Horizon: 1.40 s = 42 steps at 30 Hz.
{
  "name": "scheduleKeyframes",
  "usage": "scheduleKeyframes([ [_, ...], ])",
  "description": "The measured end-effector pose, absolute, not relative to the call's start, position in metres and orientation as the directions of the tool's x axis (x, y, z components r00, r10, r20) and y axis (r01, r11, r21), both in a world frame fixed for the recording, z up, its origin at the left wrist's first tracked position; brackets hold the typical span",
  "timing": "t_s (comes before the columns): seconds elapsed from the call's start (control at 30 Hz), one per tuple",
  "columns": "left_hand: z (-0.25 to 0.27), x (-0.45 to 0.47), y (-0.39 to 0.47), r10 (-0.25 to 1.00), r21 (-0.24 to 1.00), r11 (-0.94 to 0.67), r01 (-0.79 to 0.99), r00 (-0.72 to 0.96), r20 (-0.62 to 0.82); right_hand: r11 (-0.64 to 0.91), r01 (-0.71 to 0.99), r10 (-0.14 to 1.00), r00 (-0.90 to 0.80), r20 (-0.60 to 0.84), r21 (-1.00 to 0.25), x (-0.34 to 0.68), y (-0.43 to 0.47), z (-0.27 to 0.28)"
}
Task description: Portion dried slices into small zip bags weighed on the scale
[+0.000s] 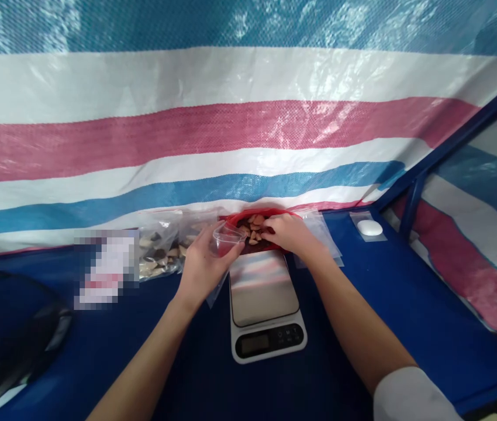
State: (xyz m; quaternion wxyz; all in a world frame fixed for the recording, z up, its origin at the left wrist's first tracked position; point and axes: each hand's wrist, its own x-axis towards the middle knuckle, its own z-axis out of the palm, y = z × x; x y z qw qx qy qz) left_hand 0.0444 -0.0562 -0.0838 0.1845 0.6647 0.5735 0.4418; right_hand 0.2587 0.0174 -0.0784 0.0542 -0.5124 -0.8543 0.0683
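My left hand (204, 260) is closed on a clear plastic zip bag (227, 234), its mouth spread open toward the right. Just beyond the scale, a red bag (270, 211) lies open with loose brown chunks (255, 225) inside, which look like dried slices or bark. My right hand (290, 231) reaches into it from the right, fingers bent together at the chunks; what is between the fingertips is hidden. Below both hands sits a white kitchen scale (268, 345) with a bare metal plate (263, 292) and a dark display.
Left of my hands lie clear bags (161, 254) of pale and dark pieces and a blurred-out packet (106, 269). A dark round object (11, 339) stands at the far left. More clear bags (325, 234) and a white oval object (370, 227) lie right. Striped sheeting (231, 128) hangs behind.
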Motion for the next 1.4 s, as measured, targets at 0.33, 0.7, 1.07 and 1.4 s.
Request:
scheduleKeyframes([
  [0.33, -0.086, 0.045, -0.055, 0.92, 0.747, -0.287, 0.6, -0.045, 0.39, 0.432, 0.891, 0.895, -0.443, -0.056, -0.143, 0.256, 0.018, -0.084],
  [0.7, -0.088, 0.046, -0.055, 0.904, 0.725, -0.332, 0.603, -0.017, 0.428, 0.416, 0.886, 0.903, -0.428, -0.018, -0.202, 0.256, 0.021, -0.091],
  [1.07, -0.087, 0.044, -0.053, 0.899, 0.716, -0.348, 0.605, 0.001, 0.437, 0.448, 0.82, 0.885, -0.463, 0.047, -0.356, 0.263, 0.025, -0.088],
  [1.4, -0.079, 0.048, -0.047, 0.904, 0.728, -0.398, 0.559, 0.104, 0.414, 0.426, 0.407, 0.843, -0.502, 0.191, -0.808, 0.278, 0.028, -0.079],
])
